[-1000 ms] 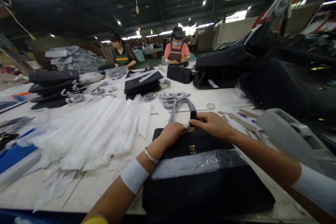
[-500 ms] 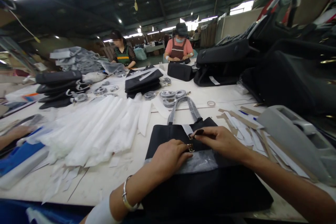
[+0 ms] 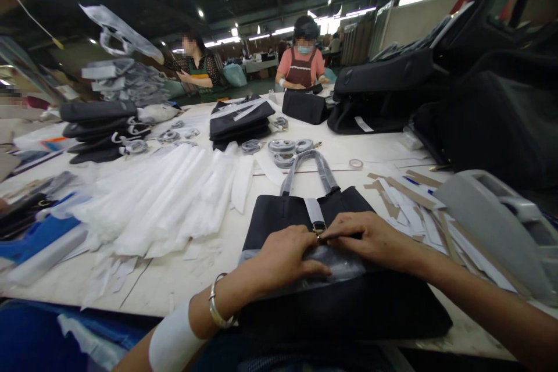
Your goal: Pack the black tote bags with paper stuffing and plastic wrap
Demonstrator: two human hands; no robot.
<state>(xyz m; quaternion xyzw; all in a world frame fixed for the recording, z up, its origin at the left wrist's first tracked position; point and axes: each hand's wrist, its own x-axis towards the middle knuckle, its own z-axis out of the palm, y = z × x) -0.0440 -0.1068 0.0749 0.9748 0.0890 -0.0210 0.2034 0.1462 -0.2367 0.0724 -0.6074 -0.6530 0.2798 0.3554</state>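
Note:
A black handbag [image 3: 270, 218] lies flat in front of me, its wrapped handles [image 3: 323, 170] pointing away. A strip of clear plastic film [image 3: 344, 261] crosses its front, and a white strip [image 3: 312, 209] runs down to a gold metal clasp [image 3: 319, 228]. My left hand [image 3: 285, 258] rests on the bag with its fingertips at the clasp and its thumb stretched out apart over the film. My right hand [image 3: 368, 239] is closed in a pinch on a small dark tab [image 3: 333, 235] right beside the clasp. The fingers partly hide both tab and clasp.
White foam sheets [image 3: 161, 203] spread to the left. Cardboard and paper strips [image 3: 418, 209] and a grey plastic piece [image 3: 497, 226] lie right. Beyond are a tape roll [image 3: 356, 164], coiled straps [image 3: 283, 151] and stacked black bags [image 3: 242, 122]. Two co-workers [image 3: 301, 64] are across the table.
My right hand has brought the dark tab down and left to the clasp. My left thumb has spread away from its fingers. A co-worker at the back left has lifted a plastic-wrapped piece.

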